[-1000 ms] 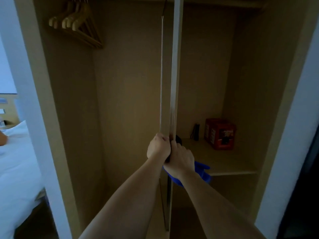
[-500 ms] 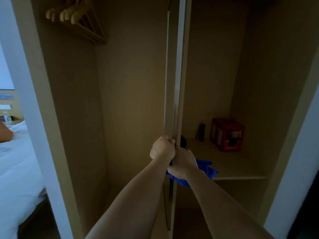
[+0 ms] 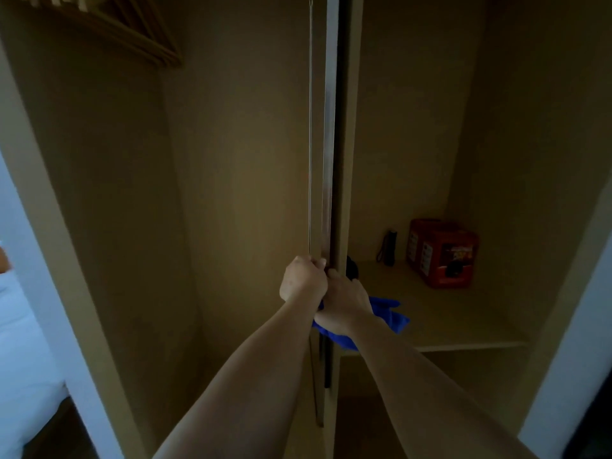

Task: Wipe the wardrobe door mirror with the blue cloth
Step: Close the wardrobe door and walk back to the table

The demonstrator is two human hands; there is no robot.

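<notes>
The wardrobe door stands edge-on straight ahead, so I see only its thin edge, and its mirror face is hidden from me. My left hand is closed around the door edge at about waist height. My right hand grips the same edge just below and to the right, with the blue cloth bunched in it. The cloth sticks out to the right of my wrist and below it.
The open wardrobe is dim. Wooden hangers hang at the upper left. A shelf on the right holds a red box and a small dark object. A white bed lies at the far left.
The view has moved closer to the wardrobe and tilted slightly down. Both hands keep the same grip on the door edge, and the cloth stays in my right hand.
</notes>
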